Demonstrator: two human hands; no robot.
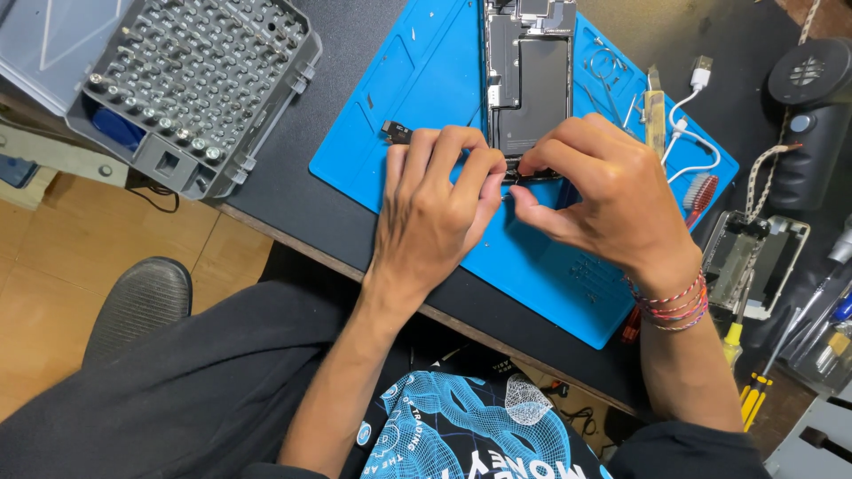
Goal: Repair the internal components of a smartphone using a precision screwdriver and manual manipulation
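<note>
We have both hands at the middle of the frame, meeting over the bottom edge of the opened phone (529,84). Our left hand (435,208) is curled, its fingertips pinched on a small dark part at that edge; whether it grips a tool we cannot tell. Our right hand (603,195) is curled too, thumb and forefinger closed on the same spot, steadying or pressing the phone's lower end.

The phone lies open on the blue mat (390,133), upper centre, its back or screen already off, the dark battery and metal shields bare. So we judge the opening done and the work now inside the lower end; nothing looks reassembled.

Further out, a small black part (396,132) rests on the mat just left of our left hand. Tweezers (608,75) and a white cable (688,115) lie at the mat's right, a brush (698,193) beside them. The bit case (191,84) stands open at upper left. A second phone frame (754,257) sits at the right, screwdrivers (754,390) below it.
</note>
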